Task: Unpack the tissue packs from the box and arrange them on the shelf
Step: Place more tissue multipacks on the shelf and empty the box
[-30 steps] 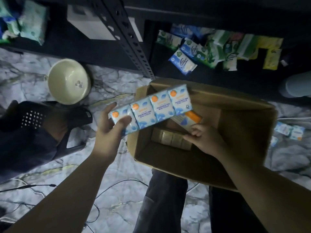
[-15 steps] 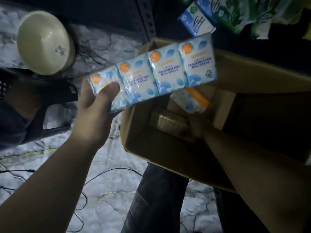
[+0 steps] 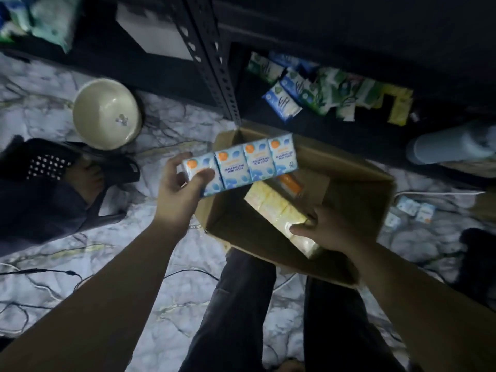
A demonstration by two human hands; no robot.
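An open cardboard box [image 3: 357,194] sits on my lap. My left hand [image 3: 179,183] grips the left end of a blue-and-white strip of mini tissue packs [image 3: 249,163], held over the box's left rim. Inside the box my right hand [image 3: 332,226] grips a pale yellow strip of tissue packs [image 3: 271,204], lifted at a slant. An orange-and-white pack [image 3: 291,183] lies deeper in the box. Several green, blue and yellow tissue packs [image 3: 322,89] lie on the dark shelf [image 3: 349,132] behind the box.
A cream bowl [image 3: 107,114] stands on the marble floor at the left, beside a black slotted shelf post [image 3: 214,63]. A dark bag [image 3: 53,183] lies at the left. Small tissue packs [image 3: 413,210] and cables lie on the floor at the right.
My right hand has taken hold of the yellow strip and raised it from the box bottom. My left hand still holds the blue strip over the box's left rim; the view has tilted back up.
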